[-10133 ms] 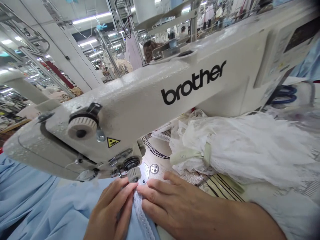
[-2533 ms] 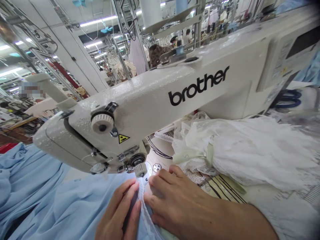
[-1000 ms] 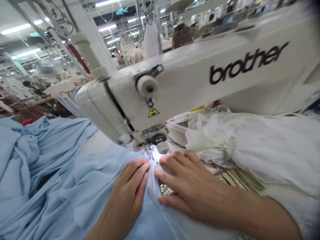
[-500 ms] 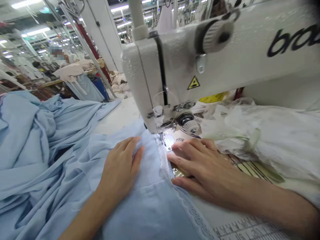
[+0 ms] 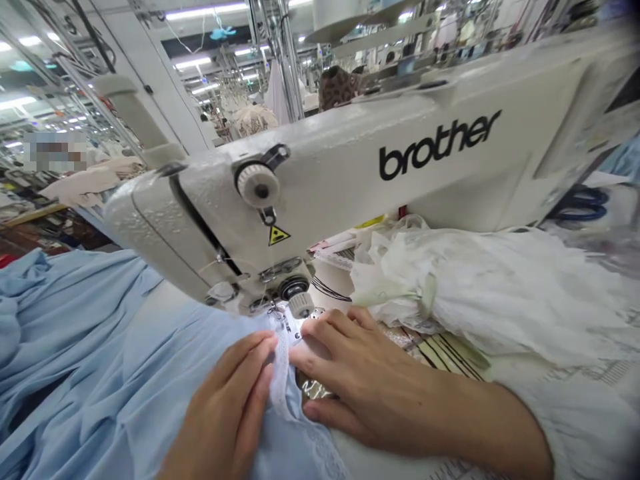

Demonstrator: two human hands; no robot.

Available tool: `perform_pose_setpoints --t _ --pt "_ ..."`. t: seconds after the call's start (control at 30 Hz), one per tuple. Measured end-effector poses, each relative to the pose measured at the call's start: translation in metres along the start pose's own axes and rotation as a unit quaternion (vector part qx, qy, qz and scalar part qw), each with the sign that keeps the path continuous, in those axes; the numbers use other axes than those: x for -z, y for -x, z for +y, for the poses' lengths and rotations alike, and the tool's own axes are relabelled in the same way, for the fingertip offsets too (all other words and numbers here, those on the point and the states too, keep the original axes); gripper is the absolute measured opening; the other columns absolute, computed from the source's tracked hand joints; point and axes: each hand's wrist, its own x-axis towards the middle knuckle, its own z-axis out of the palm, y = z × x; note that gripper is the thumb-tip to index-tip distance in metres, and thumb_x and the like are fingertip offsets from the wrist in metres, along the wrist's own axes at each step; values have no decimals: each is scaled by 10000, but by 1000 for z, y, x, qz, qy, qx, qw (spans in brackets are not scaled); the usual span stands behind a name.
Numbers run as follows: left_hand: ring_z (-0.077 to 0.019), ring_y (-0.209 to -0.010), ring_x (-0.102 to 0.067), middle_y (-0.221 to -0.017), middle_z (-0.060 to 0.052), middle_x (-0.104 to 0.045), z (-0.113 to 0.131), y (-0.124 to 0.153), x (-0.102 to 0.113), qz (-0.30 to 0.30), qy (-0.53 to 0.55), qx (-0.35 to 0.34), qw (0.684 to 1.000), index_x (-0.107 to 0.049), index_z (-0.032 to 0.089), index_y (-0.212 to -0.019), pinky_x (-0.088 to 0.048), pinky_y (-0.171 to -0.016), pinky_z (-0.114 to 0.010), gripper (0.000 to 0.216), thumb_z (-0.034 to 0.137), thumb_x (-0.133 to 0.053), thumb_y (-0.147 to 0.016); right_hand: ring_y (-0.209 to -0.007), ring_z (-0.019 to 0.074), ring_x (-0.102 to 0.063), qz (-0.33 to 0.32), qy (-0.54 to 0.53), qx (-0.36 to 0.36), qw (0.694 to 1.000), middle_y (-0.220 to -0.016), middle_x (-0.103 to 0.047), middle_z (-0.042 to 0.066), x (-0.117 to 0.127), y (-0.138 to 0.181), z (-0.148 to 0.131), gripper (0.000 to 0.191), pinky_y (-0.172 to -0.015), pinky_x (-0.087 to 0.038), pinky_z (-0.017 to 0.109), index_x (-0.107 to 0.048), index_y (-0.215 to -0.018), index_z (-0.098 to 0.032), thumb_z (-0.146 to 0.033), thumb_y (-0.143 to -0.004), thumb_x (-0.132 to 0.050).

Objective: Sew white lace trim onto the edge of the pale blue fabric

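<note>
Light blue fabric [image 5: 125, 360] with a white lace trim [image 5: 281, 373] along its edge lies under the needle area [image 5: 277, 313] of a white sewing machine [image 5: 320, 173]. My left hand [image 5: 227, 400] rests on the blue fabric, fingers stretched out and close together, their tips beside the lace. On the other side of the trim, my right hand [image 5: 365, 380] lies with fingers spread, its fingertips at the lace edge and near the lit metal needle plate [image 5: 296, 333]. Whether its thumb presses on the cloth is unclear.
A heap of white lace [image 5: 490, 287] lies to the right, under the machine arm and in front of it. Blue-handled scissors [image 5: 583, 203] sit at the far right. Ruler markings [image 5: 607, 372] show on the table. A person [image 5: 55, 150] is in the left background.
The view has swung right, so the machine appears farther left. My left hand has come closer to the lace, its fingers nearer together. My right hand stays beside the trim.
</note>
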Motion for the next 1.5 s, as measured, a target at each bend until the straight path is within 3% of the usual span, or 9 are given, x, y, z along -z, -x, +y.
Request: perform_pose_setpoints --t 0.1,0.2,0.53,0.7,0.9,1.17,1.37,1.5 --pt "-67 -1184 -571 -1244 -45 -630 11 0 -8 22 18 5 1000 -550 155 -1241 -347 -1071 -124 320 252 -398 -977 -1056 256 -459 9 1 5 1000 -1121 -556 65 -1 0 0 288 -898 -358 447 -536 -1136 -225 -459 -976 -487" --pt "-76 -1182 -569 -1248 -53 -622 7 1 -13 34 18 -6 999 -550 154 -1230 -343 -1083 -138 304 242 -420 -969 -1052 247 -463 18 3 14 1000 -1095 -564 63 -1 1 -1 256 -896 -355 424 -550 -1113 -221 -430 -980 -484" --pt "-108 -1245 -466 -1320 -83 -478 3 5 -15 -6 11 -28 1000 -479 153 -1320 -341 -1099 -160 377 173 -447 -945 -1015 250 -469 28 24 20 999 -1067 -569 56 -3 2 0 229 -854 -345 413 -562 -1069 -209 -406 -976 -491" --pt "-72 -1194 -516 -1253 -44 -533 0 4 -12 0 22 -6 1000 -511 187 -1288 -338 -1076 -113 339 215 -453 -955 -980 234 -459 49 24 37 998 -1027 -571 29 -6 0 1 206 -814 -333 403 -543 -1056 -203 -386 -976 -493" --pt "-67 -1153 -583 -1230 -24 -579 -4 -1 -11 -7 53 33 998 -530 219 -1248 -421 -1003 -106 300 225 -443 -960 -978 230 -458 21 4 33 999 -1084 -561 40 -1 2 1 215 -816 -345 388 -530 -1108 -216 -376 -966 -508" --pt "-117 -1184 -513 -1240 -75 -519 2 1 -21 17 35 -20 999 -500 166 -1294 -399 -1048 -161 363 140 -430 -940 -1017 250 -464 -36 -10 9 999 -1135 -563 72 8 -3 -1 261 -867 -369 413 -544 -1178 -209 -355 -965 -504" --pt "-150 -1053 -552 -1145 -87 -560 1 -5 -19 36 -14 -66 997 -542 132 -1250 -465 -912 -208 364 114 -408 -912 -1054 249 -452 -22 -14 8 1000 -1149 -550 70 5 -3 0 276 -911 -364 419 -532 -1199 -206 -341 -958 -513" --pt "-153 -1119 -516 -1194 -75 -546 -1 -3 -18 16 -15 -55 998 -517 153 -1290 -433 -940 -230 396 109 -424 -908 -1060 258 -448 -10 -4 1 1000 -1161 -535 73 2 0 0 279 -913 -367 438 -514 -1219 -210 -308 -959 -490"
